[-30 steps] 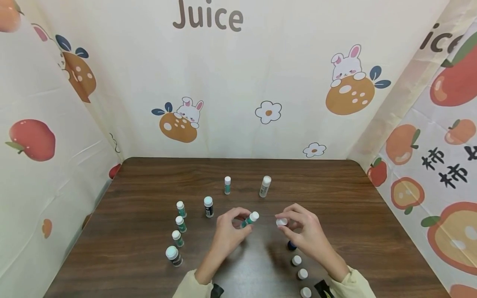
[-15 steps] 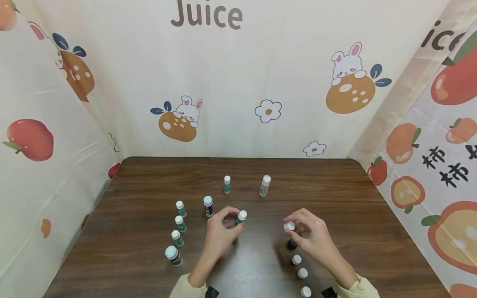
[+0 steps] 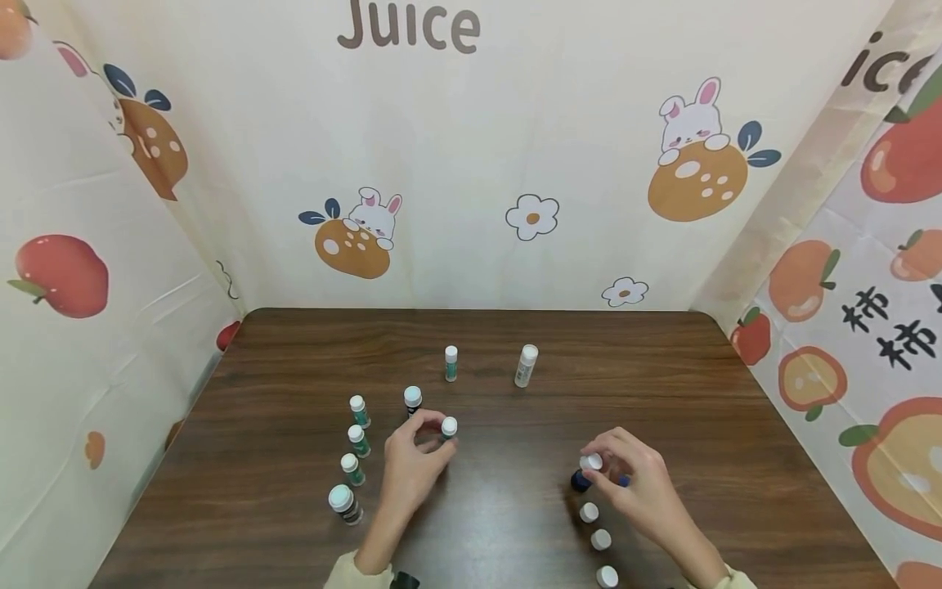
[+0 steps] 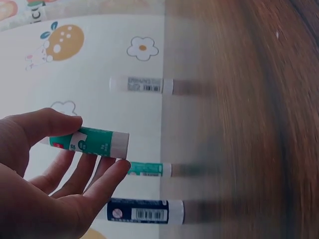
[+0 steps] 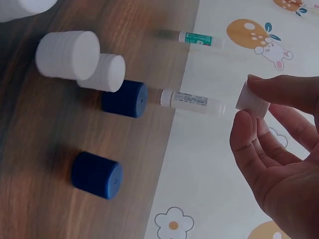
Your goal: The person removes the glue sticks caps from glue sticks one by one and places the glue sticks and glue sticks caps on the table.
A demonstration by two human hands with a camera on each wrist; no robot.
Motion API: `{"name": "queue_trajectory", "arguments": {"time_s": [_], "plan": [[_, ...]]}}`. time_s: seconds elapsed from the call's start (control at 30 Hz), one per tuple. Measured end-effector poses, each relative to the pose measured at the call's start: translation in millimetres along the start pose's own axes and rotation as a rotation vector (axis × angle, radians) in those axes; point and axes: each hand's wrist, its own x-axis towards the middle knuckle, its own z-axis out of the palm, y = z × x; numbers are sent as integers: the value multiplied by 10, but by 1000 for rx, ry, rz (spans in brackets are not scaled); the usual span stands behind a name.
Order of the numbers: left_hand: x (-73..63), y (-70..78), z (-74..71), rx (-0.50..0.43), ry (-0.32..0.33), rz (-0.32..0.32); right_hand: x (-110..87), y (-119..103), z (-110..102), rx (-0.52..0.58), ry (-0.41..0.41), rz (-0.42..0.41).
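Note:
My left hand (image 3: 412, 465) pinches a small green glue stick (image 4: 97, 142) between thumb and fingertips, raised over the table. In the head view only its white top end shows past the fingers. A dark blue glue stick (image 4: 142, 211) stands just behind this hand, partly covered by it. My right hand (image 3: 639, 487) pinches a small white cap (image 5: 253, 101) by its sides, held in the air. Below it on the table are two blue caps (image 5: 97, 174), one largely covered by the hand in the head view.
Several white caps (image 3: 601, 540) line up toward the near edge at right. At left, green glue sticks (image 3: 359, 441) and a larger dark one (image 3: 345, 505) stand in a row. Farther back stand a green glue stick (image 3: 451, 365) and a white one (image 3: 526, 367). A printed curtain (image 3: 456, 164) encloses the table.
The left hand has moved left with the green glue stick, toward the standing sticks. The right hand has moved right and nearer with the white cap, over the blue caps.

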Motion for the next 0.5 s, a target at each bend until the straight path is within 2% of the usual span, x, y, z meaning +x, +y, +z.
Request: {"name": "queue_trajectory", "arguments": {"time_s": [0.5], "plan": [[70, -153, -121, 73, 110, -65, -151, 80, -84, -36, 35, 17]]}}
